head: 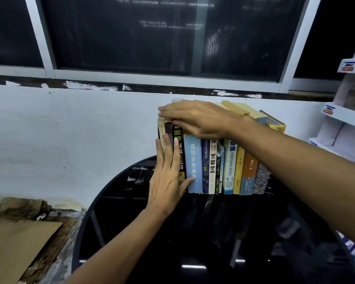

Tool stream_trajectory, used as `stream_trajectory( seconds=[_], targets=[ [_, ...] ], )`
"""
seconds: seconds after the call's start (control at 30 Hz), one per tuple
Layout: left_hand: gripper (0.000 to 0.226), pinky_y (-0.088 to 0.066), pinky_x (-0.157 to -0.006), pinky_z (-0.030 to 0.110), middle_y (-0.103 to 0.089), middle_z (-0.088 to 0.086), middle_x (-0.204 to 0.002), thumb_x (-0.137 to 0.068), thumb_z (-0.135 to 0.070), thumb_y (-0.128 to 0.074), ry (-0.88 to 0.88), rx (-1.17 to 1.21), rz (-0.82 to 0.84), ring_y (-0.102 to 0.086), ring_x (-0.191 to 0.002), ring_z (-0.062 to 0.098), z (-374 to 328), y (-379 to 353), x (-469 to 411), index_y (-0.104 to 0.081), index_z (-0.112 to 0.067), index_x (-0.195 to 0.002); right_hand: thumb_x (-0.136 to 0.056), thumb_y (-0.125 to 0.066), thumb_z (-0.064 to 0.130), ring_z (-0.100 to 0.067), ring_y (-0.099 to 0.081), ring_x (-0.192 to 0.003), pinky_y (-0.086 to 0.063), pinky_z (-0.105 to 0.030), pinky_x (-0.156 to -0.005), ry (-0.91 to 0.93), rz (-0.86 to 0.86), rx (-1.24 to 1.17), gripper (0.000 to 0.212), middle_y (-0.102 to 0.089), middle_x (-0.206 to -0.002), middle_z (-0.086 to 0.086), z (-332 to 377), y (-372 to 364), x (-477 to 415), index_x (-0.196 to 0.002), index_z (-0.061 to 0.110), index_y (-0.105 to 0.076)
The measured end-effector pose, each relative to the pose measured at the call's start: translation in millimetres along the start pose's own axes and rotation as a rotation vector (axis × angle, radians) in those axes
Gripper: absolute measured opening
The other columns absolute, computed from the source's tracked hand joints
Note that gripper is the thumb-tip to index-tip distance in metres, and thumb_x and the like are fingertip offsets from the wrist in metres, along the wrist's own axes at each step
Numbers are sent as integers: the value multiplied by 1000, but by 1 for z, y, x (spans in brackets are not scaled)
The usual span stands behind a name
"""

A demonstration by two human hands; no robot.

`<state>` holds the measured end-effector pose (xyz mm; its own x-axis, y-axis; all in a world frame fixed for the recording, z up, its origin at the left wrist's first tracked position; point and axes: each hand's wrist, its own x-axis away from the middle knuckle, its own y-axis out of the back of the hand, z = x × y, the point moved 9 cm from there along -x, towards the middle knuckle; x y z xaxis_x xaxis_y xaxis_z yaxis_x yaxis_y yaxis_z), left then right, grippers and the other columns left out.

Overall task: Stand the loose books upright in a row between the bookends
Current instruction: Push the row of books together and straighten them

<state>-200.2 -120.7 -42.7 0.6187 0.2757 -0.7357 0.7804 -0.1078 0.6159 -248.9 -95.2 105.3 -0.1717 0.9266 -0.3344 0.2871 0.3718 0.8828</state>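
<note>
Your left hand [166, 181] is flat with the fingers straight, laid on the spines at the left end of the row of books [228, 167]. The thumb touches the light blue book [194, 160]. It grasps nothing and only presses. Your right hand [199, 119] lies palm-down across the top edges of those same books, fingers extended and nothing clasped.

The row stands upright at the back of the round black glass table [86, 212], close to the white wall [70, 130]. I can't make out either bookend.

Handling, as a judgement:
- These look like mostly paperbacks, light singly but heavy as a block.
- The thin ones, like the yellowed paperback [162, 136], will probably bow, so push on spines and top edges, not covers.
- Glass is slick, so I'd expect the bases to slide before they tip. Keep some load on top while squaring up.

Room to move:
- The left end of the row is just beside the table's curved rim, so don't shove that way.
- Past the speckled book [261, 179] at the right end there's open table, then a white shelf unit [346, 119].
- The front of the table is open for your forearms.
</note>
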Motion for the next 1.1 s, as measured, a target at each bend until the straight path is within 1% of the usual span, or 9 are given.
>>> stream_trajectory(
  seconds=[0.13, 0.33, 0.43, 0.63, 0.77, 0.87, 1.0, 1.1],
  targets=[
    [116, -45, -110, 51, 23, 10, -166, -86, -53, -71, -26, -53, 12, 18, -154, 35, -4, -8, 0, 8, -10, -160, -106, -41, 25, -16, -40, -142, -35, -39, -116, -33, -35, -18, 44, -45, -154, 1, -6, -1, 10, -149, 19, -45],
    [114, -32, -118, 57, 22, 17, -166, -88, -56, -67, -44, -128, 28, 17, -153, 40, -7, -20, 1, 8, -8, -160, -105, -47, 25, -15, -41, -139, -36, -34, -115, -73, -82, -41, 43, -47, -152, 1, -11, 1, 22, -148, 19, -47],
    [112, -25, -121, 57, 22, 17, -166, -90, -58, -63, -65, -156, 27, 18, -153, 40, -7, -23, 1, 9, -9, -160, -103, -51, 30, -13, -40, -140, -39, -38, -114, -88, -78, -45, 47, -45, -153, 3, -15, -2, 25, -149, 22, -45],
    [113, -12, -126, 53, 23, 17, -165, -92, -62, -58, -46, -164, 36, 18, -153, 36, 1, -27, 3, 15, -7, -158, -97, -48, 43, -15, -37, -143, -40, -44, -113, -122, -91, -59, 60, -38, -158, 5, -14, -7, 26, -153, 27, -36],
    [113, -8, -126, 51, 23, 17, -165, -92, -62, -58, -50, -166, 43, 18, -154, 35, 2, -27, 3, 15, -7, -158, -95, -47, 46, -14, -34, -145, -39, -45, -114, -140, -105, -68, 64, -35, -159, 6, -16, -9, 26, -155, 30, -30],
    [113, -8, -126, 51, 23, 17, -165, -93, -63, -57, -55, -185, 44, 18, -154, 35, 1, -27, 3, 15, -6, -158, -95, -48, 46, -14, -33, -146, -40, -47, -113, -148, -108, -70, 65, -34, -160, 6, -17, -11, 26, -155, 31, -30],
    [111, -9, -126, 52, 25, 17, -165, -93, -64, -54, -54, -204, 46, 18, -154, 35, 2, -28, 3, 14, -5, -158, -95, -51, 43, -14, -33, -146, -39, -47, -115, -162, -125, -87, 65, -35, -159, 5, -18, -11, 27, -155, 30, -30],
    [111, -9, -126, 52, 25, 17, -165, -93, -64, -54, -53, -201, 44, 17, -154, 35, 2, -28, 3, 15, -6, -158, -96, -58, 37, -14, -33, -146, -38, -44, -115, -170, -142, -100, 65, -36, -159, 5, -17, -10, 28, -155, 28, -32]
  ],
)
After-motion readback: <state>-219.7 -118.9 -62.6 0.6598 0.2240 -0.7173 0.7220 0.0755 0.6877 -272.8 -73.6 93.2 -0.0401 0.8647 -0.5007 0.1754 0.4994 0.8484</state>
